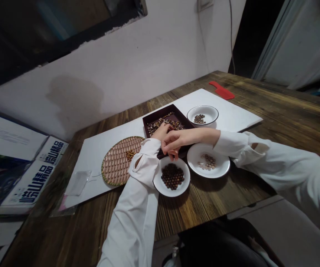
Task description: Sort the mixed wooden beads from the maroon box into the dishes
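My left hand [162, 130] reaches into a dark square tray [151, 120] of mixed beads, its fingers curled down among them and half hidden. My right hand [176, 142] crosses in front of it, fingertips pinched together just above a white bowl [160, 181] full of dark brown beads; what the pinch holds is too small to see. A white plate [219, 165] with a few pale beads lies under my right forearm. Both arms wear white sleeves.
A round woven mat [115, 163] with several tan beads lies to the left. A white bowl [208, 111] with brown beads stands behind the tray. All rest on a white sheet [98, 148] over a wooden table [274, 107]. A red scraper [222, 91] lies far right; booklets [37, 174] sit left.
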A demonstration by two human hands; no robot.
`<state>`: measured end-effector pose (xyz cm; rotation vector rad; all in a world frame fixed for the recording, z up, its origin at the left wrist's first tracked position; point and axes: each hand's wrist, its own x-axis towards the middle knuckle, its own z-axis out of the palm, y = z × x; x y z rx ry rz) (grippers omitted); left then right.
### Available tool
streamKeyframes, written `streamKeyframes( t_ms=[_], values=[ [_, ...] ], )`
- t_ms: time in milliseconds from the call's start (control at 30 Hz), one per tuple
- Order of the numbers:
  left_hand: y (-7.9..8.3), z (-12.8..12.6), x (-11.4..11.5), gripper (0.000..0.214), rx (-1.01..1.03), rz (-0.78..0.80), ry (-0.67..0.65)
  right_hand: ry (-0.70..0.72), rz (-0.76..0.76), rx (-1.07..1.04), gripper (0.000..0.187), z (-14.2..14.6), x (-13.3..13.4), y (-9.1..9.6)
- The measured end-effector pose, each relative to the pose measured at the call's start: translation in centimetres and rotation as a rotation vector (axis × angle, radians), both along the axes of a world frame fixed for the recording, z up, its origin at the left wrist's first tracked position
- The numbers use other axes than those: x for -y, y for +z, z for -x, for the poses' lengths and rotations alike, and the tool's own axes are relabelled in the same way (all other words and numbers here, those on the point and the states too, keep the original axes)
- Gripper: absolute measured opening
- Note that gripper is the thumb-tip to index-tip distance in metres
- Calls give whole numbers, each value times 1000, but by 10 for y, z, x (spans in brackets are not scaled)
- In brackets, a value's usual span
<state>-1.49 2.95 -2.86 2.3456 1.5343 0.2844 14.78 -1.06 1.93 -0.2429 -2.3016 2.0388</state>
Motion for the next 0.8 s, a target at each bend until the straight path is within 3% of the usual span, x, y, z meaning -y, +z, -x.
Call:
streamKeyframes(
  t_ms=[800],
  values=[
    [6, -3, 8, 18, 13, 9, 9, 13, -13, 24, 28, 1, -1, -2]
  ],
)
